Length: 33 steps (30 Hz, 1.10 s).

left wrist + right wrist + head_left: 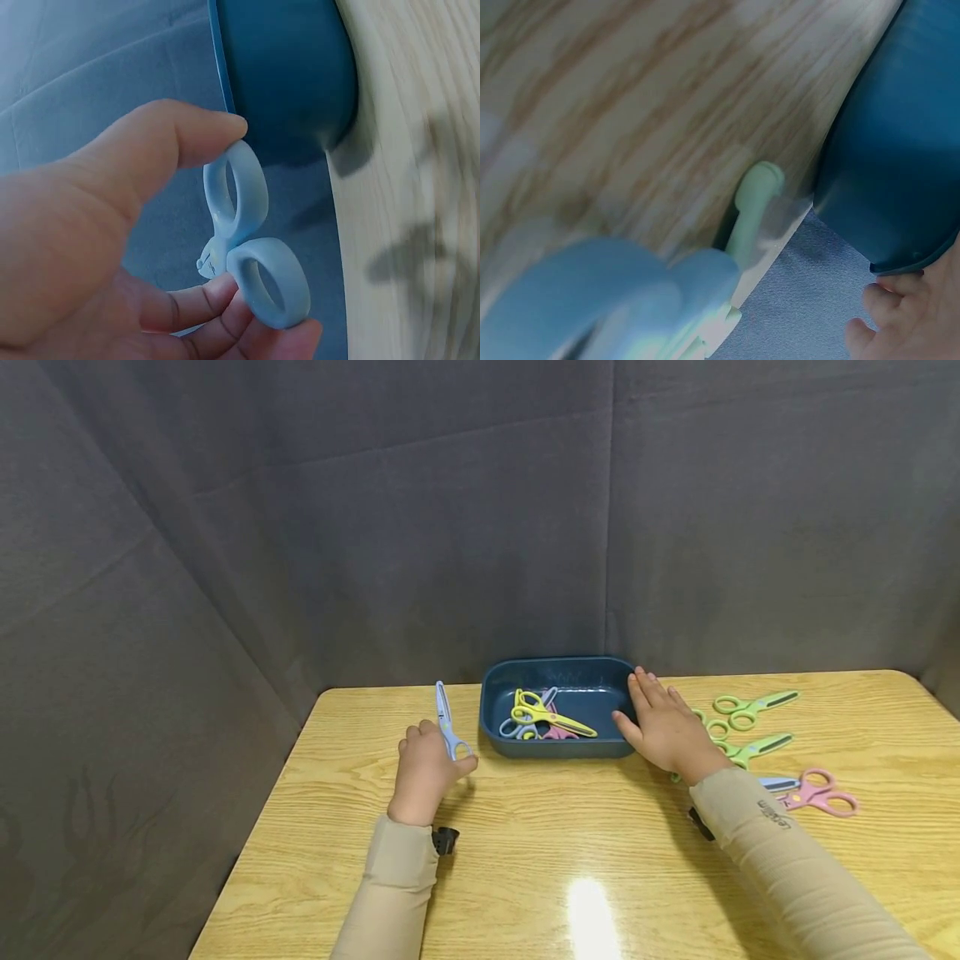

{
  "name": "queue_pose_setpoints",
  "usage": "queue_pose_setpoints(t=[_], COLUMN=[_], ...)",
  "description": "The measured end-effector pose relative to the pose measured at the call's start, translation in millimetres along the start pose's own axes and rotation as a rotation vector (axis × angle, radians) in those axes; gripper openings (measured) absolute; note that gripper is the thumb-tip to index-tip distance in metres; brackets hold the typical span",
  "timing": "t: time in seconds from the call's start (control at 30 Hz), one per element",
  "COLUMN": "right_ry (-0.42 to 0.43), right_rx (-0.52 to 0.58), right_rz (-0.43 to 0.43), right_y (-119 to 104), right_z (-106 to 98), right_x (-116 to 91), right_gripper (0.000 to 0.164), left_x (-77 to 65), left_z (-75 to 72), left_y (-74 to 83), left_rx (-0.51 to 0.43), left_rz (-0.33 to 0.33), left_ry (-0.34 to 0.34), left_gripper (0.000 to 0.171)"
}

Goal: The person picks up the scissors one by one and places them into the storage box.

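While your left hand (pixel 426 770) pinches blue scissors (pixel 446 720), your right hand (pixel 667 725), fingers extended, touches the bin (pixel 558 748). Yellow scissors (pixel 553 718) lie inside.

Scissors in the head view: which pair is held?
The light-blue pair left of the dark bin, pinched in the left grip; the other pairs lie in that bin or on the table to its right.

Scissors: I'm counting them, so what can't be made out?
Head: green scissors behind the right hand, blades mostly hidden.
Head: pink scissors in the tub, partly under yellow scissors.
Left wrist: held scissors, blades mostly behind the left hand.
Right wrist: blue scissors, blurred, cut off by frame edge.
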State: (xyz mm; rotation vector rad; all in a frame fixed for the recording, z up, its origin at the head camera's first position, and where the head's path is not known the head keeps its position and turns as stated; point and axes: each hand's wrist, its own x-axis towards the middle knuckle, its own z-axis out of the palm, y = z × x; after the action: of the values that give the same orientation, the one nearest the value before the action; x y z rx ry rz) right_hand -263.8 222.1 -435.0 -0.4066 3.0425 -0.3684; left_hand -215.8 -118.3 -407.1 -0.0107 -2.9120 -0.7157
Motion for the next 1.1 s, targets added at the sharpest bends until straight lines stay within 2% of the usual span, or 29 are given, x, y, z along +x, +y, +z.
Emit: queue_pose_setpoints(t=[0.37,0.93,1.1], right_ry=[0.007,0.006,0.008], right_rx=[0.005,0.010,0.014], right_rz=[0.000,0.004,0.002], right_y=[-1,-1,-1], right_z=[0,0,0], right_x=[-1,0,0], right_gripper=[0.085,0.085,0.083], left_x=[4.2,18.1,21.1], left_z=[-1.2,-2.7,-2.7], left_y=[19.7,46.9,52.5], left_rx=[-0.032,0.047,0.049], left_rz=[0.053,0.105,0.111], left_ry=[0.015,-0.069,-0.079], left_gripper=[0.045,0.043,0.047])
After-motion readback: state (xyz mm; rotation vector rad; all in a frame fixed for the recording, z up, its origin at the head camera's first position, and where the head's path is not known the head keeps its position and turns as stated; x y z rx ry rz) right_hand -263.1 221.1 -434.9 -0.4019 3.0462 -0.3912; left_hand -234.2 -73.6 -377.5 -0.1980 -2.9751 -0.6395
